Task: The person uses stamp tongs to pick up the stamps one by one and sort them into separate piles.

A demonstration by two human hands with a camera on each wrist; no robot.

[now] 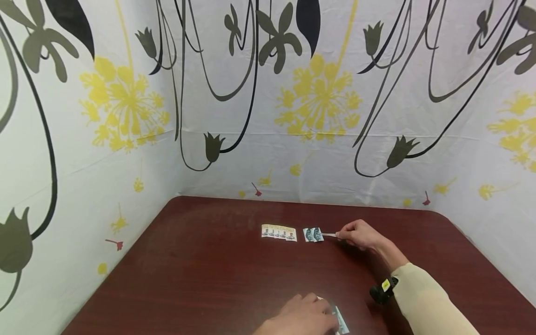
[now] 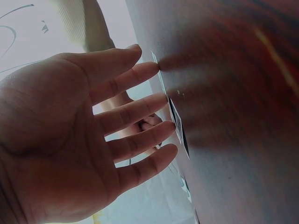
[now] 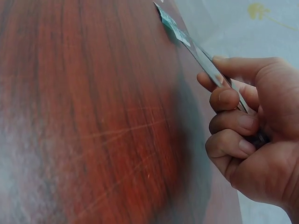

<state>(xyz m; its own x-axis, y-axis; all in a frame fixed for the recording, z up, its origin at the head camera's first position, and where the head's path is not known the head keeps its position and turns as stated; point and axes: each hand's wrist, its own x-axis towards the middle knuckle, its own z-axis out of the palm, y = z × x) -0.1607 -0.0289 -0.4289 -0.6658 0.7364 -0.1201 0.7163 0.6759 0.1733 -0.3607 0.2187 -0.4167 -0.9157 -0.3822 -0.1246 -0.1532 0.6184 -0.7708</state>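
Metal tweezers (image 1: pixel 329 235) (image 3: pixel 208 65) are pinched in my right hand (image 1: pixel 363 236) (image 3: pixel 266 126), its other fingers curled round them. Their tips meet a small teal stamp-like paper (image 3: pixel 174 29). In the head view two overlapping teal papers (image 1: pixel 312 234) lie at the tweezer tips, right of a row of several overlapping yellow-and-white papers (image 1: pixel 279 232). My left hand (image 1: pixel 299 316) (image 2: pixel 65 121) is near the front edge of view, fingers extended and spread, fingertips touching small papers (image 1: pixel 341 321) (image 2: pixel 176 120) on the table. The hand partly hides these papers.
The dark red table (image 1: pixel 188 279) has rounded far corners. White cloth (image 1: pixel 234 177) with a plant pattern hangs behind and on both sides. A black device (image 1: pixel 384 290) with a yellow label sits on the right wrist, beside a pale sleeve (image 1: pixel 427 298).
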